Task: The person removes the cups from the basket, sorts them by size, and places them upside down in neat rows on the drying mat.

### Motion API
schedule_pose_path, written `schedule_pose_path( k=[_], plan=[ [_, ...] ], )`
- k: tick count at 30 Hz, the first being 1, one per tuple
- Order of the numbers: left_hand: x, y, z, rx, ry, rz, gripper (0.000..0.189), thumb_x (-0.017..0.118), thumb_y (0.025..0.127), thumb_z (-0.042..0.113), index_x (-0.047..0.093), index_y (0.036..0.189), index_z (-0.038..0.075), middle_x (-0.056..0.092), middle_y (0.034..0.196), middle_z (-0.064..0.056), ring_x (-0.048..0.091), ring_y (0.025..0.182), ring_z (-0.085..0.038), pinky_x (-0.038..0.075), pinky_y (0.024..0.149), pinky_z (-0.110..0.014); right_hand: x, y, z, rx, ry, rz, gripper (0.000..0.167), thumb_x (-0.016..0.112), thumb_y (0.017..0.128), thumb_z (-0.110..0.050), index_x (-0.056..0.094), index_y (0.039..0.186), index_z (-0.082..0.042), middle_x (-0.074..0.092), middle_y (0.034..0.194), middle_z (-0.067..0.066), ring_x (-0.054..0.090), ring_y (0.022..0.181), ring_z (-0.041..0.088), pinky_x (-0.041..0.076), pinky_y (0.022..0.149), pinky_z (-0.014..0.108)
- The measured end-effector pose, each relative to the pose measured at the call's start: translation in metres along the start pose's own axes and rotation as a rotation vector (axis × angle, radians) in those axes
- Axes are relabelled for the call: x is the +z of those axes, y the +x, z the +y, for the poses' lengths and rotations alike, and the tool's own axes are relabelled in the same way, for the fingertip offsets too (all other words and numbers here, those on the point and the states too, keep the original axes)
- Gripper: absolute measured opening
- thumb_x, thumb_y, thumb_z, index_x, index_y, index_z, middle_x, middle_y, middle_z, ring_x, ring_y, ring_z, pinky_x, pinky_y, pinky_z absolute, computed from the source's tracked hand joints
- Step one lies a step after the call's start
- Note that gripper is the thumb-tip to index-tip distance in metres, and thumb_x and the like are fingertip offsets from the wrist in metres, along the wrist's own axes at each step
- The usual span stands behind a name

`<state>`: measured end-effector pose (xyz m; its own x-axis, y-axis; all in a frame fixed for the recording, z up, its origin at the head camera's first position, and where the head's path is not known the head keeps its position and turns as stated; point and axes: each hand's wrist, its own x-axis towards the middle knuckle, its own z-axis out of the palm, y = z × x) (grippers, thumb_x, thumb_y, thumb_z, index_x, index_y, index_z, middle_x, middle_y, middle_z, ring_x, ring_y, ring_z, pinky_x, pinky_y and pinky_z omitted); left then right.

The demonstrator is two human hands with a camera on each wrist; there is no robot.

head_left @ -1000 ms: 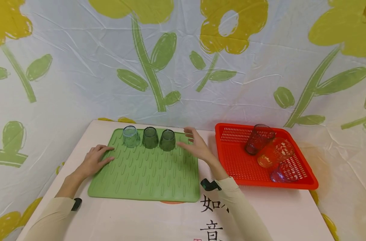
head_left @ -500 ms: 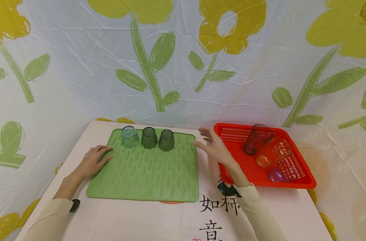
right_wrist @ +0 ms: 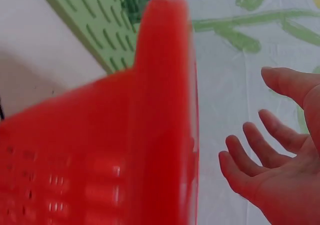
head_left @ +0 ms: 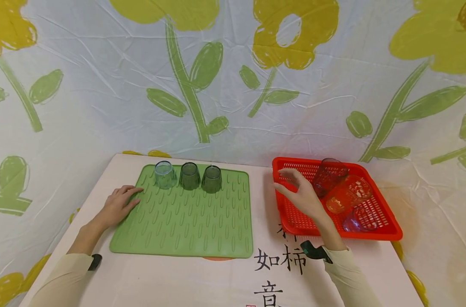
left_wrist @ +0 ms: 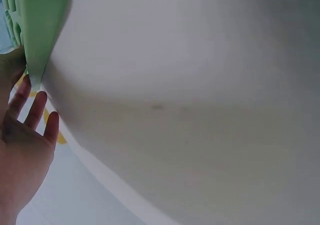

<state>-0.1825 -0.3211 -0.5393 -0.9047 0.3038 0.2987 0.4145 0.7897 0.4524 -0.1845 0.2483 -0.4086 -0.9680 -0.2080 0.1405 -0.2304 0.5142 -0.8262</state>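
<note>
My left hand rests along the left edge of the green drying mat, fingers loosely bent. In the left wrist view the fingers lie beside the mat's rim. My right hand hovers over the left part of the red basket, with thumb and fingers spread apart and nothing between them. In the basket a dark purplish glass, an orange-tinted glass and a purple-blue glass lie tilted. A light blue glass and two dark grey glasses stand in a row on the mat.
The white table carries printed black characters near its front. Behind it hangs a flower-patterned cloth. In the right wrist view the basket's raised rim stands between the camera and the mat.
My right hand has moved rightward from beside the nearest dark glass on the mat to over the basket. The left hand and the glasses stay put.
</note>
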Motion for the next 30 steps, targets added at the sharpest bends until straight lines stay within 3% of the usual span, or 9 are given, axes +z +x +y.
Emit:
schedule_pose_path(
  k=[9, 13, 17, 23, 30],
  plan=[
    [0.003, -0.001, 0.0, 0.008, -0.005, 0.018, 0.037, 0.07, 0.096, 0.003, 0.061, 0.131, -0.004, 0.054, 0.127, -0.03, 0.051, 0.108, -0.051, 0.039, 0.082, -0.068, -0.028, -0.024, 0.026, -0.008, -0.088, 0.083, 0.047, 0.072, 0.099, -0.027, 0.057, 0.138, -0.007, 0.061, 0.137, 0.016, 0.053, 0.132, 0.039, 0.039, 0.111, 0.059],
    [0.005, -0.003, 0.0, 0.007, -0.003, 0.024, 0.037, 0.07, 0.095, 0.002, 0.06, 0.131, -0.004, 0.054, 0.126, -0.031, 0.051, 0.107, -0.052, 0.039, 0.081, -0.068, -0.039, -0.035, 0.036, -0.036, -0.15, 0.13, 0.041, 0.072, 0.099, -0.023, 0.061, 0.135, -0.007, 0.065, 0.129, 0.012, 0.06, 0.121, 0.032, 0.048, 0.106, 0.034],
    [0.006, -0.004, 0.0, -0.006, -0.015, 0.02, 0.037, 0.071, 0.095, 0.003, 0.061, 0.131, -0.003, 0.054, 0.126, -0.031, 0.05, 0.108, -0.051, 0.039, 0.082, -0.067, -0.05, -0.044, 0.045, -0.069, -0.185, 0.182, 0.035, 0.074, 0.098, -0.017, 0.065, 0.13, -0.006, 0.069, 0.122, 0.011, 0.062, 0.109, 0.019, 0.046, 0.091, 0.01],
    [0.003, -0.002, -0.003, -0.019, -0.094, 0.011, 0.037, 0.071, 0.096, 0.004, 0.061, 0.131, -0.004, 0.054, 0.127, -0.031, 0.048, 0.11, -0.051, 0.035, 0.085, -0.067, -0.065, -0.059, 0.055, -0.016, -0.239, 0.229, 0.033, 0.074, 0.097, -0.016, 0.066, 0.127, -0.006, 0.069, 0.123, 0.013, 0.059, 0.114, 0.013, 0.039, 0.092, 0.005],
    [0.0, -0.002, -0.009, -0.016, -0.147, 0.0, 0.038, 0.07, 0.096, 0.004, 0.06, 0.132, -0.004, 0.052, 0.127, -0.03, 0.045, 0.112, -0.051, 0.033, 0.088, -0.067, -0.082, -0.071, 0.064, 0.023, -0.312, 0.292, 0.034, 0.075, 0.097, -0.02, 0.066, 0.127, -0.008, 0.068, 0.124, 0.016, 0.056, 0.113, 0.023, 0.036, 0.088, 0.006]
  ],
)
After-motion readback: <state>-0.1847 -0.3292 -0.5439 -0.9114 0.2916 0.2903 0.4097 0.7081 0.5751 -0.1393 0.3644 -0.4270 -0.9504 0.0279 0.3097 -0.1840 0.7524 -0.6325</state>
